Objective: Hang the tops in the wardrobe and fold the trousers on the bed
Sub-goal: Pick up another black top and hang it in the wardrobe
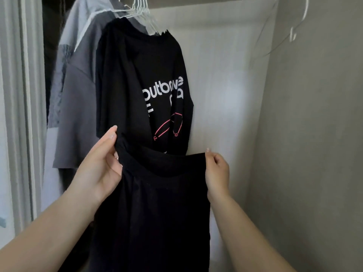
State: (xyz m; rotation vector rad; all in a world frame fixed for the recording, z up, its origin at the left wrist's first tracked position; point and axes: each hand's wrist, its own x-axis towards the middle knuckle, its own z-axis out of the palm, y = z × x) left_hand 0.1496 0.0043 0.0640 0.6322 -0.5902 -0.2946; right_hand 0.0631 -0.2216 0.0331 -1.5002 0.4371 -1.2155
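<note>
We hold a plain black garment (157, 203) up in front of the open wardrobe (225, 75), its upper edge stretched level between our two hands and the rest hanging straight down out of the bottom of the view, so its long axis runs vertical and the banded edge points up toward the rail. Our left hand (102, 165) pinches the left corner, thumb raised along the bunched fabric and fingers curled behind it; our right hand (217, 169) grips the right corner with the fingers closed over the hem. Whether this is a top held by its hem or trousers held by the waistband we cannot tell from here, and that is the first risk: a wrong call sends it to the wrong place. A second risk is that only the corners are held, so a loosened pinch on either side could let the cloth swing and slide down. Just behind it hangs a black printed T-shirt (145, 85) on a white wire hanger (141, 12), with a grey top (78, 114) and a pale blue shirt (76, 24) further left. An empty wire hanger (294, 28) hangs, blurred, at upper right, well apart from the held cloth; reaching for it would leave the garment held by one hand alone.
</note>
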